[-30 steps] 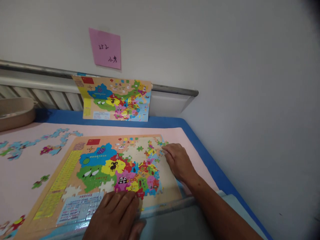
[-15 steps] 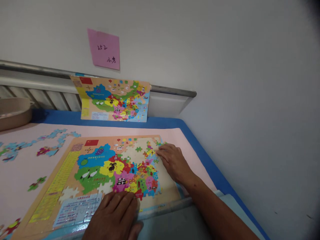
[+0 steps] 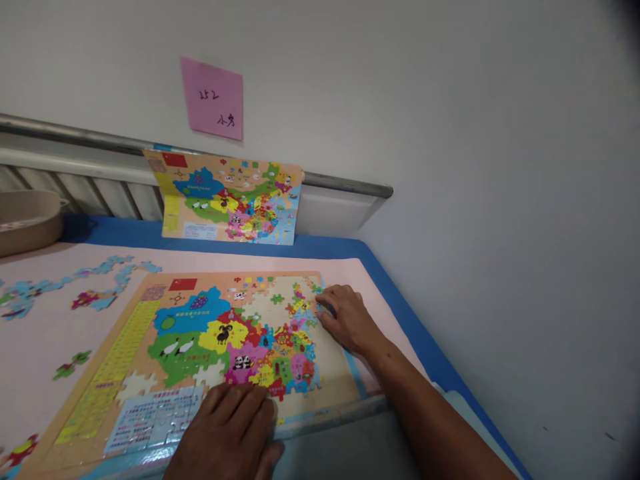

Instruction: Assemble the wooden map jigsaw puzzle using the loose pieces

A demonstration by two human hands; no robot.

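A map jigsaw puzzle (image 3: 223,333), partly filled with colourful pieces, lies in its board in front of me. My left hand (image 3: 227,427) rests palm down on the board's near edge, fingers lying flat over the bottom of the map. Over the upper right of the map is my right hand (image 3: 345,317), with thumb and forefinger a little apart. Its fingertips touch or almost touch the small pieces by the yellow one (image 3: 301,306); any piece beneath them is hidden. One loose green piece (image 3: 277,299) lies on the bare upper part of the board.
Loose blue puzzle pieces (image 3: 103,268) are scattered on the pink mat (image 3: 40,347) at left, with a green piece (image 3: 73,366) nearer. A printed map sheet (image 3: 230,200) leans against the metal rail (image 3: 350,181). A beige basket (image 3: 30,220) stands far left; the wall is at right.
My right thumb and forefinger have parted slightly, the hand staying at the upper right of the map. My left hand has barely moved. The view has shifted a little.
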